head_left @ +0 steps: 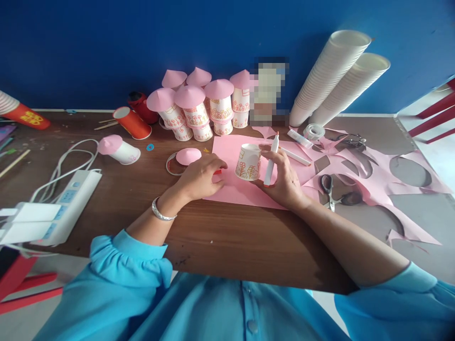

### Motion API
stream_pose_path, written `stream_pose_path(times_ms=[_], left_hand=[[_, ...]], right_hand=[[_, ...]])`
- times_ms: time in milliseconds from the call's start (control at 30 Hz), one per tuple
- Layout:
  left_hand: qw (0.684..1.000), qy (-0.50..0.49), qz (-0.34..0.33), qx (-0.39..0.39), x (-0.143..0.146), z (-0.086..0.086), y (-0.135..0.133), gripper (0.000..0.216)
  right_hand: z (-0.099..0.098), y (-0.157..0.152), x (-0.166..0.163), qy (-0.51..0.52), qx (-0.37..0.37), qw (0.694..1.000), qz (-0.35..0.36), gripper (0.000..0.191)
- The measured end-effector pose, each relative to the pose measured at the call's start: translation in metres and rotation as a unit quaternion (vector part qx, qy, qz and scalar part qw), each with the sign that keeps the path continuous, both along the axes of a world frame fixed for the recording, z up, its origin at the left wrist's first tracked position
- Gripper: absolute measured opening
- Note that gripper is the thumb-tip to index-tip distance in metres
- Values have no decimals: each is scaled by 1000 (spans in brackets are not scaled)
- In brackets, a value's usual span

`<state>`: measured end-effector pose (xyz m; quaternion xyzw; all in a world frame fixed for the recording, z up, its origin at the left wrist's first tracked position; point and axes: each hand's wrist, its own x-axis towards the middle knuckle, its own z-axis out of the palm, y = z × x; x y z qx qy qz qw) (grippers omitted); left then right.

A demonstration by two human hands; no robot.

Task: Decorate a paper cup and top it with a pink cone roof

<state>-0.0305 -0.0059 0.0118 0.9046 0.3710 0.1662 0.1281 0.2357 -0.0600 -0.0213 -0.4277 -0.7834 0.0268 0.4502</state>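
My right hand [286, 182] grips a white paper cup [248, 166], upside down, with orange-red flowers and grass drawn on its side. The same hand also holds a white marker [271, 163], its orange-red tip pointing up. To the left, my left hand [202, 177] is curled, with a small red marker cap [217, 172] between thumb and fingers, partly hidden. Both hands are above a pink paper sheet [227, 189]. Just beyond my left hand lies a pink paper cone [188, 156]. Another marker [295, 157] rests on the sheet behind my right hand.
Decorated cups with pink cone roofs [192, 102] stand at the back. Scissors [330, 192], tape [314, 131] and pink scraps [377, 175] lie right, before tall cup stacks [330, 71]. Left are a roofed cup [121, 149], a red cup [132, 123] and a power strip [69, 203].
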Motion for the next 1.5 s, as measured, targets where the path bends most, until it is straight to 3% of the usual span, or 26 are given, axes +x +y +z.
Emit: stream_pose_path(times_ms=[100, 267, 400, 600, 867, 967, 1100, 1200, 1367, 1500], left_hand=[[998, 60, 12, -21, -1, 2, 1, 11], [997, 60, 24, -37, -4, 0, 3, 14], [999, 26, 23, -25, -5, -3, 4, 22], [997, -60, 58, 5, -2, -3, 4, 15], [982, -167, 65, -57, 0, -6, 4, 11], [957, -250, 83, -119, 2, -7, 4, 21], [880, -376, 91, -276, 6, -1, 1, 36], [837, -423, 77, -337, 7, 3, -2, 35], [795, -444, 34, -413, 7, 1, -4, 34], [780, -443, 21, -441, 7, -1, -5, 35]], right_hand=[[-4, 2, 1, -27, 17, 999, -29, 70], [-9, 4, 1, -69, 23, 996, -49, 69], [-10, 5, 1, -82, 5, 996, -30, 73], [-7, 2, 3, -88, -45, 995, 2, 78], [0, -5, 0, -67, 4, 997, 36, 63], [1, -5, -1, -48, 4, 999, 12, 64], [8, -11, -2, 2, 0, 1000, -7, 58], [11, -21, -3, 37, -1, 999, 29, 45], [9, -36, -8, -63, -19, 996, 55, 46], [9, -39, -13, -137, -27, 989, 45, 30]])
